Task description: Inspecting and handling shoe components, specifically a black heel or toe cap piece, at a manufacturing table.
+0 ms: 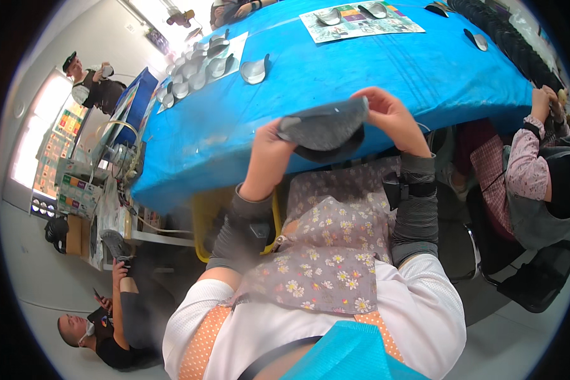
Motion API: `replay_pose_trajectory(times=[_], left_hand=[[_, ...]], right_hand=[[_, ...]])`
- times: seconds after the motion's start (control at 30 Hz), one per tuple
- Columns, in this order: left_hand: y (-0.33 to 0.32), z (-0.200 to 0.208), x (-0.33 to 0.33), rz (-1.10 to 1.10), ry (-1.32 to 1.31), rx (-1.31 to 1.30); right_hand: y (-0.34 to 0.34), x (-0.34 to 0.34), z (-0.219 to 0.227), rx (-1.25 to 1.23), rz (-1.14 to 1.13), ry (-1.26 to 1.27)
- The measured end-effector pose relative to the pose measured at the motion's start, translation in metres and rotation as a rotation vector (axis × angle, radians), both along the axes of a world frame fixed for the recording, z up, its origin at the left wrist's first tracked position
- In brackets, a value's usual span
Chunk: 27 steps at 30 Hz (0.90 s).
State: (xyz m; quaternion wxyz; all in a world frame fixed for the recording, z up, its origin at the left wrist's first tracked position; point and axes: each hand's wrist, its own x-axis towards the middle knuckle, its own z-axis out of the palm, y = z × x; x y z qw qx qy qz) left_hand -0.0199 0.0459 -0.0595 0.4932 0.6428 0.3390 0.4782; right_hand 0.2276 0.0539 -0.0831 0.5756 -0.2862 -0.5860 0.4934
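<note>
Over the near edge of the blue-covered table (310,76), a curved grey piece (326,126) with a black part beneath it is held up between both hands. My left hand (269,149) pinches its left end, thumb and fingers closed on the rim. At the other end, my right hand (389,117) grips the upper right corner between thumb and fingers. The exact kind of the piece cannot be made out. Similar curved grey pieces (197,75) lie in a group on a sheet to the left, with one grey piece (254,71) apart from them.
Farther back, a printed sheet (361,22) carries more grey pieces. A long row of black curved pieces (506,44) lines the table's right side. Below the table stands a yellow bin (201,228). A co-worker's sleeve (531,161) is at right, beside a black chair (541,275); other people are at left.
</note>
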Motion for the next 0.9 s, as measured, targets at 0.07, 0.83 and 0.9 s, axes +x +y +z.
replay_pose_trajectory(times=[0.07, 0.83, 0.9], left_hand=[[-0.006, 0.007, 0.006, -0.062, 0.033, -0.084], [-0.024, 0.027, -0.018, -0.104, 0.061, 0.037], [-0.027, 0.027, -0.011, -0.087, -0.001, 0.017]], right_hand=[[0.002, 0.001, -0.002, -0.072, 0.110, -0.108], [-0.043, 0.007, 0.024, 0.026, 0.150, -0.186], [-0.042, 0.009, 0.024, 0.009, 0.128, -0.305]])
